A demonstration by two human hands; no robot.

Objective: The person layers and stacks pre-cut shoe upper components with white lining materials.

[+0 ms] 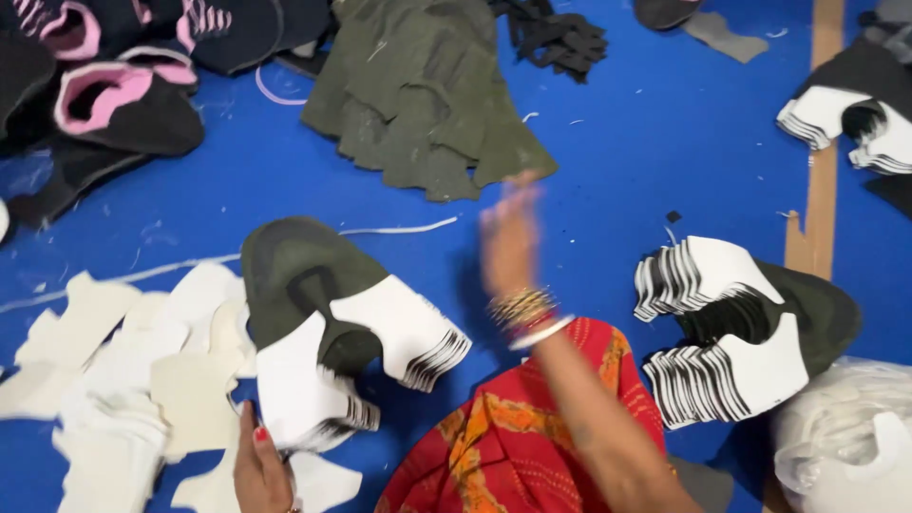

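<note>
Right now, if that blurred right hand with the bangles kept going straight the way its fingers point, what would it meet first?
Probably the heap of olive-green fabric pieces on the blue floor. The right hand is raised and motion-blurred, fingers aimed up-frame, so depth is uncertain.

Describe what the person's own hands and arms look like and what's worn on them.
Both forearms are bare, with no sleeves or gloves. The right hand is motion-blurred; its wrist carries a stack of thin gold-coloured bangles, then a red one and a white one. The left hand shows red nail polish on the thumb. Any wear on the left wrist is out of frame.
</note>
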